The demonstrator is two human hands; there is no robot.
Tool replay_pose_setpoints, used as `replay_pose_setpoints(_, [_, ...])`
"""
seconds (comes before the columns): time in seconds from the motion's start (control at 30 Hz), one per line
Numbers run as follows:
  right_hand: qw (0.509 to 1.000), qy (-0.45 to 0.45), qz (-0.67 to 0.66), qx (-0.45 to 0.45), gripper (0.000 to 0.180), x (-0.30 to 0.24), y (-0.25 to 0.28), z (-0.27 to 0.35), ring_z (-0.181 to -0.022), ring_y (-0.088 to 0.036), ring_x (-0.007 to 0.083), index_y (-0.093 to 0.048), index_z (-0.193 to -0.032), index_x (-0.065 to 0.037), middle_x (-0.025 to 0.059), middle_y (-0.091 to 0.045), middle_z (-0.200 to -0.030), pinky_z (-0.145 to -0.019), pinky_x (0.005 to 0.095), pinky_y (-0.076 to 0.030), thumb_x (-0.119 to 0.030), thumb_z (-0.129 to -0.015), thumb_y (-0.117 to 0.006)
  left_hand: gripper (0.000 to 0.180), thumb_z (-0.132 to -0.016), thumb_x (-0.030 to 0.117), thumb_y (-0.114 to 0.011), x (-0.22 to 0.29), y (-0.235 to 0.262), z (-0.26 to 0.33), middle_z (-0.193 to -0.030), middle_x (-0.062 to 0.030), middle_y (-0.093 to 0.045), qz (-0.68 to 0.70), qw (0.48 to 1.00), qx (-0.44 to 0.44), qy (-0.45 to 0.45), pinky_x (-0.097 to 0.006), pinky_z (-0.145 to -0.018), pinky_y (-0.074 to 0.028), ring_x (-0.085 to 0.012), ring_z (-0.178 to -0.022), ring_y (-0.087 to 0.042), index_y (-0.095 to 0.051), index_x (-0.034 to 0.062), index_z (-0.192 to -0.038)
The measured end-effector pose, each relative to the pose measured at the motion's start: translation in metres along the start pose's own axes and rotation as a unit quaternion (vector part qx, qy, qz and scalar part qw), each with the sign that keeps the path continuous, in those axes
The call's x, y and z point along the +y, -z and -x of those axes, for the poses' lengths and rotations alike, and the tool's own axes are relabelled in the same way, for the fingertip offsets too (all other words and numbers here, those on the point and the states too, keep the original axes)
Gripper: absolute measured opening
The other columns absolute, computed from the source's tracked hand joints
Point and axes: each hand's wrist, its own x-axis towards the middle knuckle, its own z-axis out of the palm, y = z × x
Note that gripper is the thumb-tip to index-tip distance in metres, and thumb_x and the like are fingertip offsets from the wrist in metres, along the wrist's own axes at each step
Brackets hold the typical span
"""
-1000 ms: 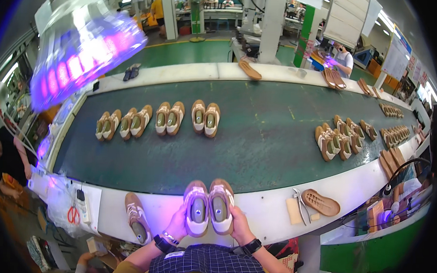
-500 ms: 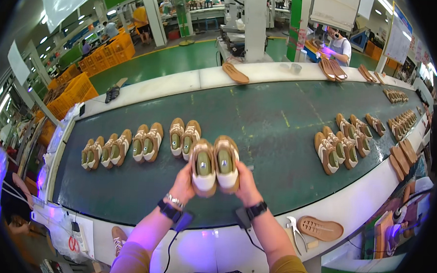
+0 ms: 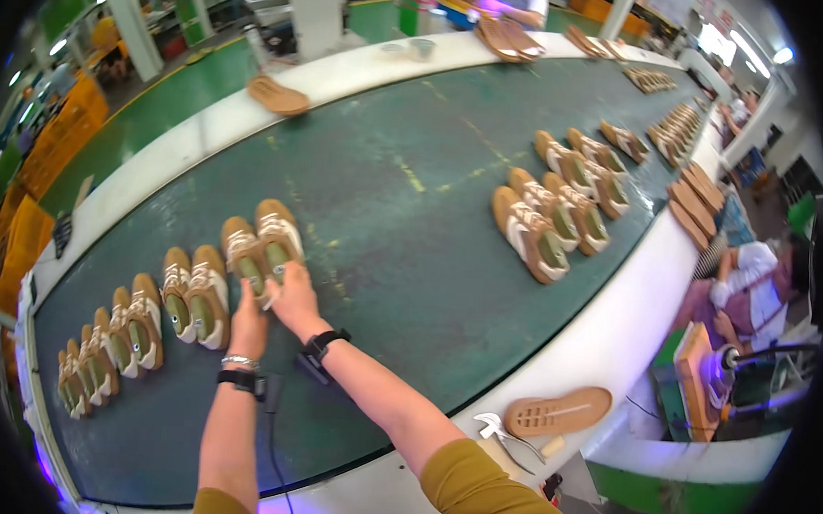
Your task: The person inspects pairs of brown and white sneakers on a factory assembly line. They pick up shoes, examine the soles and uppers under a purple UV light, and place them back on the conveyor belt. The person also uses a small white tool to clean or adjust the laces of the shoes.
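Note:
A pair of tan and white sneakers with olive insides rests at the belt's left half, toes pointing away from me. My left hand (image 3: 251,322) grips the left sneaker (image 3: 239,237) by its heel. The heel of the right sneaker (image 3: 279,222) is in the grasp of my right hand (image 3: 295,296). My fingers partly hide both heels. Just left of them stands a matching pair of sneakers (image 3: 210,292), and more pairs (image 3: 144,317) continue the row toward the left end. All of them sit on the dark green conveyor belt (image 3: 383,283).
More sneakers (image 3: 523,221) stand in rows on the belt's right side. On the near white ledge lie a tan sole (image 3: 559,412) and metal pincers (image 3: 506,436). Another sole (image 3: 278,96) rests on the far ledge. A co-worker (image 3: 750,290) sits at the right beside a machine.
Both hands have carried the pair of sneakers forward and left, down to the row's right end. My view has swung toward the right.

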Motion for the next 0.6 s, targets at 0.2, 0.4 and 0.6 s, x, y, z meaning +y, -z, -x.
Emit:
replay_pose_setpoints(0.2, [1.0, 0.009, 0.011, -0.019, 0.037, -0.001, 0.119, -0.026, -0.096, -0.056, 0.0414, -0.052, -0.099, 0.005, 0.028, -0.057, -0.1, -0.081, 0.0457, -0.045, -0.023, -0.076, -0.063, 0.067, -0.093, 0.043, -0.04, -0.001, 0.049, 0.042, -0.15, -0.0151, -0.013, 0.305, 0.939, 0.006, 0.159, -0.048, -0.109, -0.014, -0.0274, -0.139, -0.01, -0.016, 0.0051, -0.143])
replay_pose_setpoints(0.4, [0.889, -0.089, 0.352, 0.278, 0.041, 0.104, 0.342, -0.072, -0.095, -0.054, 0.0371, -0.054, -0.096, 0.002, 0.0217, -0.058, -0.095, -0.087, 0.043, -0.041, -0.023, -0.066, -0.067, 0.043, -0.091, 0.037, -0.046, 0.021, 0.065, 0.153, -0.109, -0.0125, -0.057, 0.322, 0.917, -0.013, 0.235, -0.04, -0.086, -0.044, -0.023, -0.099, -0.054, -0.05, 0.0022, -0.117])
replay_pose_setpoints(0.6, [0.861, -0.272, 0.392, 0.177, 0.059, 0.131, 0.405, -0.036, -0.097, -0.059, 0.0376, -0.053, -0.103, 0.001, 0.0242, -0.062, -0.098, -0.086, 0.0406, -0.045, -0.035, -0.062, -0.075, 0.042, -0.09, 0.035, -0.047, 0.006, 0.032, 0.23, -0.105, -0.0162, -0.058, 0.376, 0.877, -0.01, 0.298, -0.04, -0.082, -0.048, -0.0257, -0.095, -0.057, -0.049, 0.0, -0.113])
